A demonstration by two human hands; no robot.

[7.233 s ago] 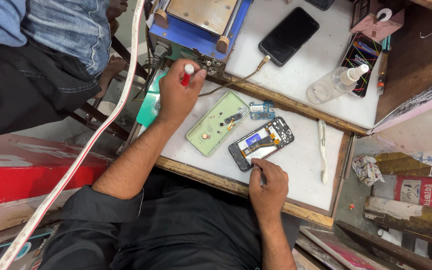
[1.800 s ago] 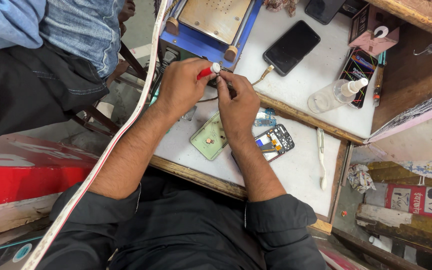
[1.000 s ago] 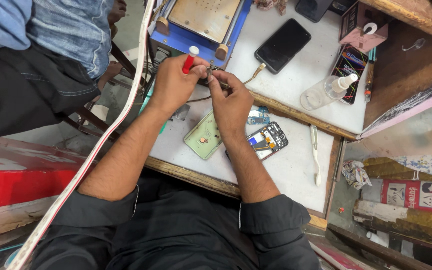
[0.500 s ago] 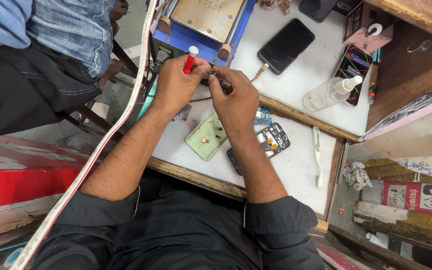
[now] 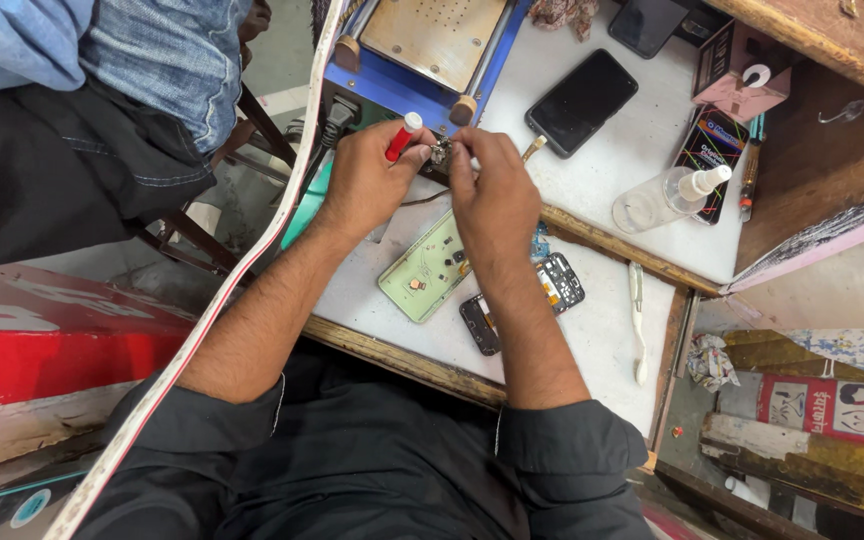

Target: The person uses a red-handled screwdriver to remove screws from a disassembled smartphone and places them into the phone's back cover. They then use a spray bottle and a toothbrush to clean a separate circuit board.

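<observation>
My left hand (image 5: 370, 180) grips a red-handled screwdriver (image 5: 402, 136) with a white cap. My right hand (image 5: 493, 196) meets it at the fingertips, and both pinch a small dark metal part (image 5: 441, 153) above the white table (image 5: 602, 340). Under my right forearm lies an opened phone (image 5: 559, 283) with its inner frame showing. Beside it, below my hands, rests a pale green phone back cover (image 5: 424, 274).
A blue heating plate machine (image 5: 430, 40) stands at the table's far edge. A black phone (image 5: 581, 102), a clear spray bottle (image 5: 664, 198), a pink box (image 5: 742, 73) and white tweezers (image 5: 637, 320) lie to the right. Another person in jeans (image 5: 152, 50) sits at the left.
Seven seconds ago my right hand rested on the opened phone; it has since risen to meet my left hand. In the last second both hands stayed together with only slight shifts.
</observation>
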